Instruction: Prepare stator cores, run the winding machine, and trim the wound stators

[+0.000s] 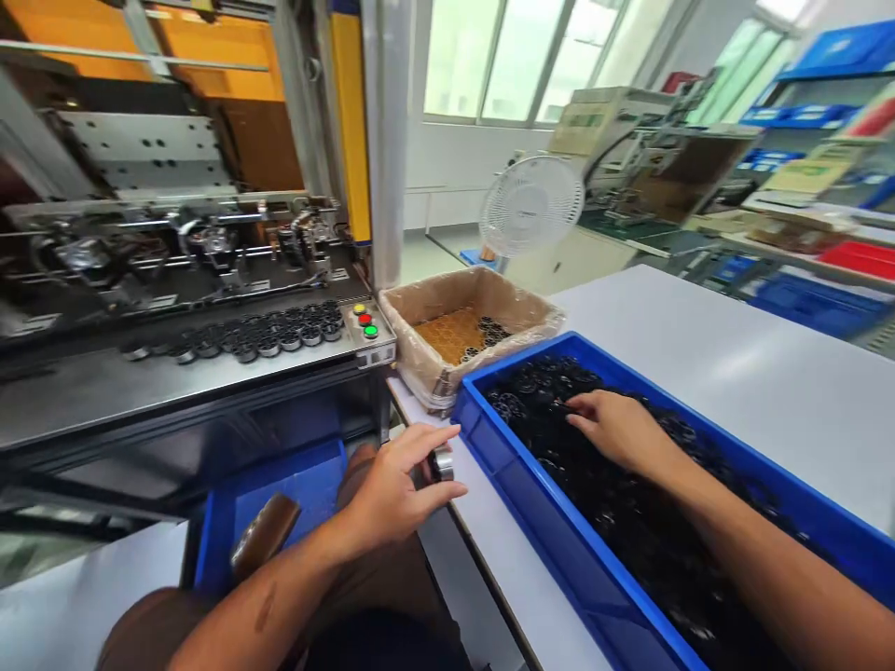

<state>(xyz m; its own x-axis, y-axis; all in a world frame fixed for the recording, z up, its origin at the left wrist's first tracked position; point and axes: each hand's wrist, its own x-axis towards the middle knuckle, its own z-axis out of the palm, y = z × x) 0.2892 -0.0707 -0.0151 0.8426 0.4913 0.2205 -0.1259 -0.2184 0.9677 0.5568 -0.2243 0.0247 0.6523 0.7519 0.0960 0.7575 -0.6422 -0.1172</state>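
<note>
My left hand (398, 489) is closed around a short stack of round metal parts (442, 463), held beside the near corner of the long blue bin (521, 489). My right hand (615, 429) lies palm down inside that bin, fingers curled onto the heap of small black ring parts (643, 522). What those fingers hold, if anything, is hidden.
A machine bed (140, 391) on the left carries rows of black ring parts (258, 335) and a button panel (364, 321). A plastic-lined cardboard box (468, 321) stands behind the bin. A lower blue bin (280, 494) sits by my knees. A fan (531, 205) and shelves stand behind the white table (734, 363).
</note>
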